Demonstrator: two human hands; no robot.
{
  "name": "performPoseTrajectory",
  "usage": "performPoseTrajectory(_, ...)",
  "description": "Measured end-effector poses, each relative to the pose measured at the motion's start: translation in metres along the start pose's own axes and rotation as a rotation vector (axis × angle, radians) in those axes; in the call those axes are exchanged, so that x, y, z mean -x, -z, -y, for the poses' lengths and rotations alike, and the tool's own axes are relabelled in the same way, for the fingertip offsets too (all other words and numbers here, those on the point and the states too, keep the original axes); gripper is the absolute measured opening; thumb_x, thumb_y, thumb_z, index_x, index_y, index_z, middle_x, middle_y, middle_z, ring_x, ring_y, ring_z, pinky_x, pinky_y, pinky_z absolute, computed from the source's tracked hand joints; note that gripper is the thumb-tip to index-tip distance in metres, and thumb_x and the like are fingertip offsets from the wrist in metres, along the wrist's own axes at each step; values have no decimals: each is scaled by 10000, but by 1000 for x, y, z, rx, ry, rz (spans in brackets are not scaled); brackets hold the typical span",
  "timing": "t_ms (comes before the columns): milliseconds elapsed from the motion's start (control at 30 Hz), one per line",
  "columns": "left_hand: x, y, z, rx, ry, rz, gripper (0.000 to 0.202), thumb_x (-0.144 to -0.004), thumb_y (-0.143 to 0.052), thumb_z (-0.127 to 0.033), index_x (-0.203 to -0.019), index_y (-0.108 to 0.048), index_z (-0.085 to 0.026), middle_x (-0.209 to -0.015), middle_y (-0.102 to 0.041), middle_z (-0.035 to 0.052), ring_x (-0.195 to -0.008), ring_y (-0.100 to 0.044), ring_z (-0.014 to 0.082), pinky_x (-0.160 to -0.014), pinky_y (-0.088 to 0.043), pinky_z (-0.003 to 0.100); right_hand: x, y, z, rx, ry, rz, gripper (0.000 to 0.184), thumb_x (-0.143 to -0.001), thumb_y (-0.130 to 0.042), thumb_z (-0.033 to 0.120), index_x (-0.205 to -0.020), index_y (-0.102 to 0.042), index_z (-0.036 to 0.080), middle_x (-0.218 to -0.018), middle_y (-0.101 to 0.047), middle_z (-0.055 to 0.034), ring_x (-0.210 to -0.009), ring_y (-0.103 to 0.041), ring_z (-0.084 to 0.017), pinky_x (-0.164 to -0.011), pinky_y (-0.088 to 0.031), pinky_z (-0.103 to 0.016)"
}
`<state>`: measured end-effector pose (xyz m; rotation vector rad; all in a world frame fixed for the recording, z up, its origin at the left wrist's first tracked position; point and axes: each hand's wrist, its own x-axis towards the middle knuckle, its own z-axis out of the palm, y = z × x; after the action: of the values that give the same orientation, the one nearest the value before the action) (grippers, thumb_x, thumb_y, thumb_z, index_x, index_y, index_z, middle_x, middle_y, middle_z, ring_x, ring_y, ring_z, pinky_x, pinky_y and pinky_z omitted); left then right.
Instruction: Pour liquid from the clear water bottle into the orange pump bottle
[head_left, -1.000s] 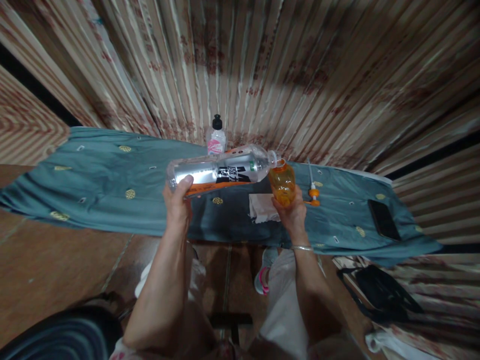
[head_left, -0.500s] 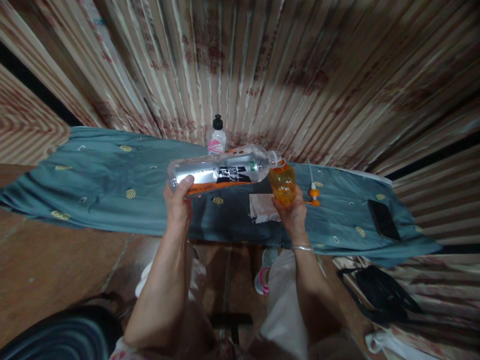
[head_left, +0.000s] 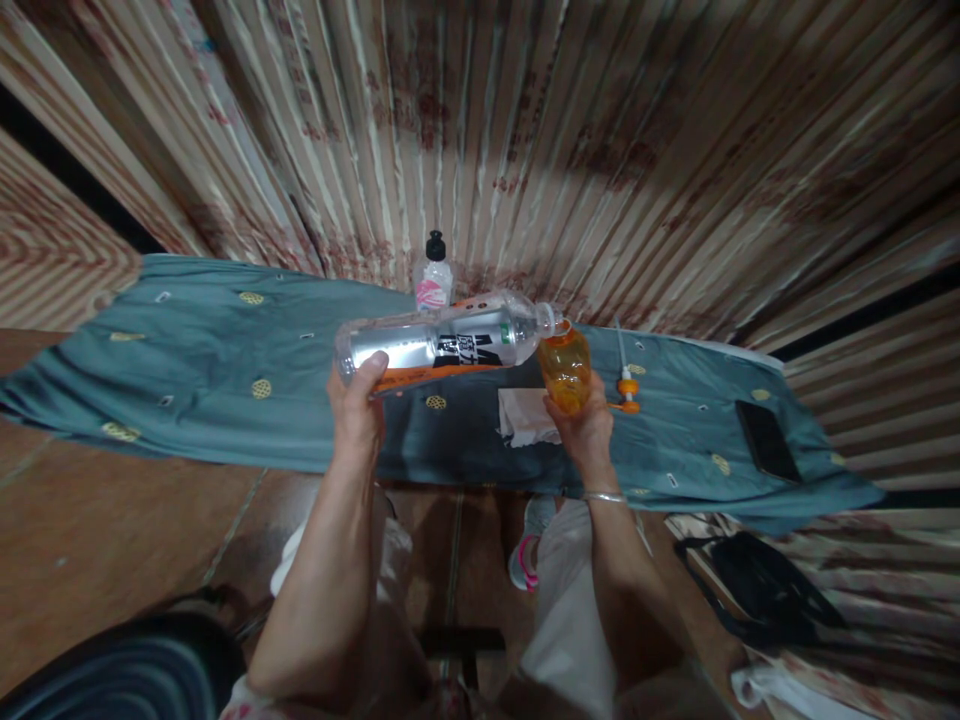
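My left hand [head_left: 358, 400] is closed round the base of a clear plastic bottle [head_left: 450, 340] with a silver and orange label. The bottle lies nearly level in the air, its open mouth tipped against the mouth of an orange see-through bottle [head_left: 568, 365]. That orange bottle is gripped low down by my right hand [head_left: 587, 425] and leans a little. Beyond my right hand an orange and white pump top [head_left: 628, 390] with a thin tube rests on the cloth. Partly behind the right hand lies a folded pale cloth [head_left: 527, 415].
A green patterned cloth [head_left: 202, 370] covers the narrow table. At the back stands a small bottle with a black cap [head_left: 435, 270]. A dark phone [head_left: 767, 440] lies at the right end. Curtains [head_left: 480, 150] hang behind. A black bag [head_left: 765, 585] sits lower right, a black stool [head_left: 127, 665] lower left.
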<state>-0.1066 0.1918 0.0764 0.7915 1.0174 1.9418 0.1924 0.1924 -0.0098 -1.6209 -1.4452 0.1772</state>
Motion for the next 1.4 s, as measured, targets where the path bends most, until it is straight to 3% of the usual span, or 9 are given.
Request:
performPoseTrajectory(300, 1, 2, -1, 8, 11, 19, 493, -632, -829, -434, -1043, -675, -210, -884, -706, 41, -771, -706, 241, -580, -568, 321, -1, 1, 3, 16, -34, -3, 686, -749, -720, 507, -1354, -537, 241, -1216, -713, -117, -1122, -697, -321, -967, -535, -495)
performPoseTrajectory(633, -2, 4, 5, -22, 0, -8, 654, -622, -833, -488, -1200, -675, -228, -943, -716, 61, -820, -725, 269, -622, -589, 353, -2, 3, 6, 41, -42, 5, 722, -740, -691, 545, -1365, -536, 218, -1195, -731, -127, -1079, -714, -321, -931, -561, -478)
performPoseTrajectory(800, -1, 4, 3, -8, -18, 18, 622, -636, -834, -469, -1185, -677, -222, -922, -710, 54, -847, -723, 282, -648, -604, 377, -1, 3, 6, 32, -27, -2, 689, -767, -678, 562, -1355, -548, 226, -1194, -723, -116, -1096, -705, -316, -944, -553, -471)
performPoseTrajectory(1167, 0, 3, 1, -16, 5, -9, 571, -617, -817, -431, -1147, -709, -248, -829, -692, 25, -734, -689, 228, -570, -576, 316, -1, 4, 7, 9, -12, 4, 676, -770, -702, 545, -1353, -547, 239, -1200, -716, -107, -1146, -694, -324, -941, -538, -437)
performPoseTrajectory(1400, 0, 0, -2, -21, 8, -17, 669, -595, -832, -475, -1211, -684, -259, -982, -741, 59, -819, -724, 258, -596, -586, 323, -1, 4, 5, -1, -8, 17, 669, -776, -703, 521, -1363, -530, 250, -1248, -707, -107, -1152, -692, -311, -966, -535, -452)
